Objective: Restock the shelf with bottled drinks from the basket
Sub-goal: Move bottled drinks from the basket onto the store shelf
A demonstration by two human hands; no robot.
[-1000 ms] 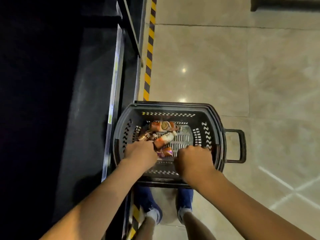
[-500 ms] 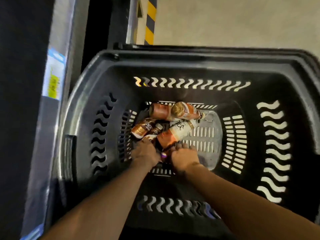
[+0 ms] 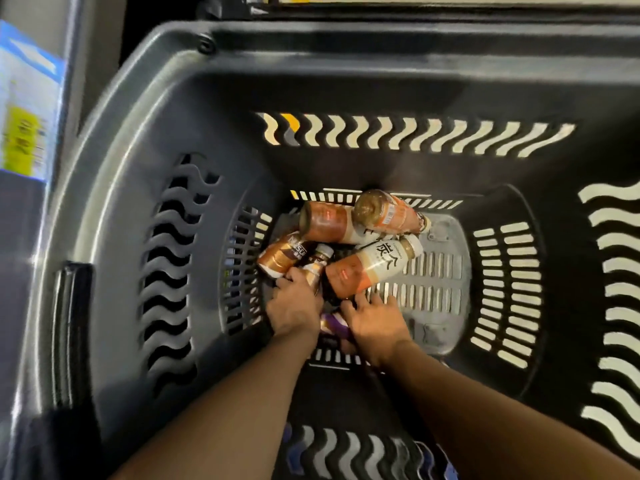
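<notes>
Both hands down in the dark grey slotted plastic basket (image 3: 138, 161), reaching into a small pile of bottled drinks lying on their sides on the basket floor. Left hand (image 3: 294, 306) curled over a small dark-brown coffee bottle with pale cap (image 3: 317, 263), fingers closing on it; grip not fully visible. Right hand (image 3: 375, 322) spread flat, fingers splayed, touching the near end of the orange-and-white labelled bottle (image 3: 370, 266); nothing pinched yet. A purple-labelled bottle (image 3: 332, 323) sits between and partly under both hands. Far side of pile: two orange-labelled bottles (image 3: 329, 223) stacked crosswise, plus a brown coffee bottle (image 3: 282, 254) at left. Shelf edge with a blue-yellow price tag (image 3: 24, 109) at far left. Step: pick-up. Best done by wrapping each bottle around mid-body, lifting the top ones first so the pile doesn't roll, one per hand.
</notes>
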